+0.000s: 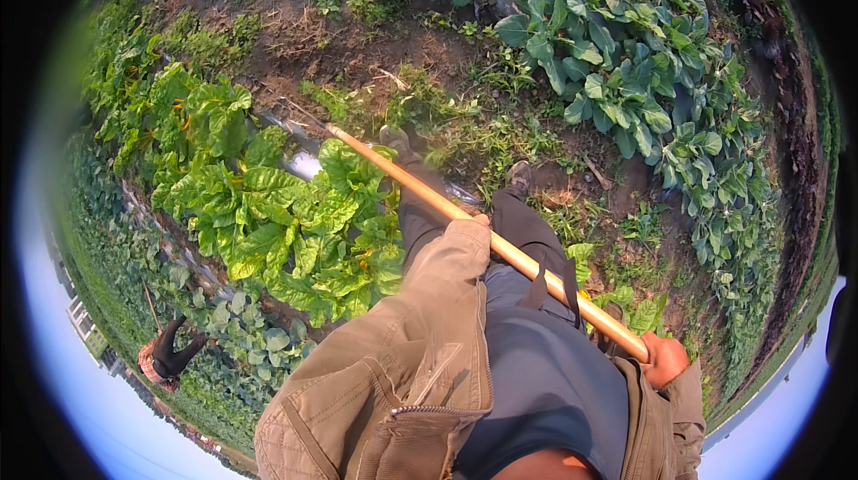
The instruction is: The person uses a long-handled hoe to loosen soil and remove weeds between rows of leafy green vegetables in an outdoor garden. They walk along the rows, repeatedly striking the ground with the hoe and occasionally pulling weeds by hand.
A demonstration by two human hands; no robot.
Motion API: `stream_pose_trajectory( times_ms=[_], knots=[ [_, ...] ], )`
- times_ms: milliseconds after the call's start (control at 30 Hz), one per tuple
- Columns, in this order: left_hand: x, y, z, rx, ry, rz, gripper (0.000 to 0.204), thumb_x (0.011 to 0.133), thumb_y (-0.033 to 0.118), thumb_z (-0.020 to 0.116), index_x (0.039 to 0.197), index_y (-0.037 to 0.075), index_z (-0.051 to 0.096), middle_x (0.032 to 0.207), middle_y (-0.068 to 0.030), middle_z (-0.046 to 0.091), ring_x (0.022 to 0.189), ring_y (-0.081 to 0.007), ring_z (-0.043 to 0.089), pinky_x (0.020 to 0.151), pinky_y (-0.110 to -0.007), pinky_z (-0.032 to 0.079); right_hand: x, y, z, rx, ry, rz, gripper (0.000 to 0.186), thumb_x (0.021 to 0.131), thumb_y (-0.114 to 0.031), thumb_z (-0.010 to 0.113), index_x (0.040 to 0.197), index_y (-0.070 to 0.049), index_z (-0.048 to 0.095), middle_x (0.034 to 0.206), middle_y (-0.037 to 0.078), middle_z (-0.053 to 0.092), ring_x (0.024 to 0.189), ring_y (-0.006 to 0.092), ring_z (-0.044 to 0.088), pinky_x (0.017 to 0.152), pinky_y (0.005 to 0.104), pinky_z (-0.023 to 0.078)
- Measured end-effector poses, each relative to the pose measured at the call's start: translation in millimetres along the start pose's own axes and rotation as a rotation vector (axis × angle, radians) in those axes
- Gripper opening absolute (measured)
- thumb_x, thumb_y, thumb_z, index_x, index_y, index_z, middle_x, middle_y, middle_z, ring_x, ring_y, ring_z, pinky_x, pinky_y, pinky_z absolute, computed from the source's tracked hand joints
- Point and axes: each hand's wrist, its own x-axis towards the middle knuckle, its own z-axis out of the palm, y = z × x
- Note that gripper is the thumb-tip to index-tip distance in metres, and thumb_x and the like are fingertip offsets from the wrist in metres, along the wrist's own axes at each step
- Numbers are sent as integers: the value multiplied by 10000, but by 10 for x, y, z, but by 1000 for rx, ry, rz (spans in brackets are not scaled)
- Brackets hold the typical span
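A long-handled hoe (420, 190) slants across my body, its pale wooden shaft running from lower right to upper left. Its thin metal neck (308, 113) reaches the soil beside the leafy row; the blade is hard to make out. My right hand (664, 359) is closed round the butt end of the shaft, near my right hip. Partway along it, my left hand (483, 221) grips the shaft, mostly hidden by the brown sleeve (429, 270). Bright green chard-like plants (259, 203) with yellow stems grow just left of the shaft.
My shoes (518, 174) stand on weedy soil (429, 51) between rows. Blue-green broad-leaved plants (617, 60) line the right side. Shiny plastic sheeting (304, 164) shows under the left row. Farther left, another person (170, 355) bends over the plants with a long stick-like tool.
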Motion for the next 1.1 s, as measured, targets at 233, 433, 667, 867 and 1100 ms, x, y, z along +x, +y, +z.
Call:
stream_pose_trajectory(
  times_ms=[233, 433, 667, 867, 1100],
  knots=[
    [50, 193, -121, -1104, 250, -376, 295, 894, 243, 762, 974, -35, 709, 804, -168, 710, 748, -314, 724, 682, -433, 584, -124, 150, -63, 107, 86, 48, 246, 752, -64, 745, 988, -91, 681, 822, 214, 665, 772, 461, 661, 691, 475, 525],
    [-39, -599, -1340, -1309, 643, -484, 424, 840, 225, 792, 974, -136, 613, 815, -200, 685, 694, -283, 691, 610, -427, 580, 855, -504, 242, 5, 105, -185, 165, 887, -167, 744, 999, -104, 640, 877, 200, 675, 834, 460, 674, 710, 478, 533],
    [49, -846, -1804, -999, 292, -559, 596, 852, 375, 798, 1162, -75, 562, 932, -204, 713, 802, -307, 732, 682, -414, 604, 891, -1320, -170, -67, -23, -44, 217, 880, -166, 755, 1028, -84, 618, 861, 181, 668, 794, 399, 663, 678, 464, 518],
    [-3, -1486, -1695, -1706, -5, -192, 532, 1019, 483, 685, 1241, 11, 582, 974, -149, 698, 710, -228, 704, 562, -357, 604, 696, -2309, -945, -265, -54, 78, 265, 844, -137, 777, 1026, -57, 600, 834, 152, 645, 740, 331, 640, 647, 434, 503],
    [-58, -2039, -1285, -1614, 291, -201, 269, 945, 192, 769, 1085, 27, 610, 894, -111, 717, 707, -185, 712, 606, -362, 586, 1413, -4037, -1512, -500, -98, 56, 323, 802, -102, 801, 1023, -25, 579, 802, 119, 619, 676, 252, 612, 612, 400, 486]
  ],
)
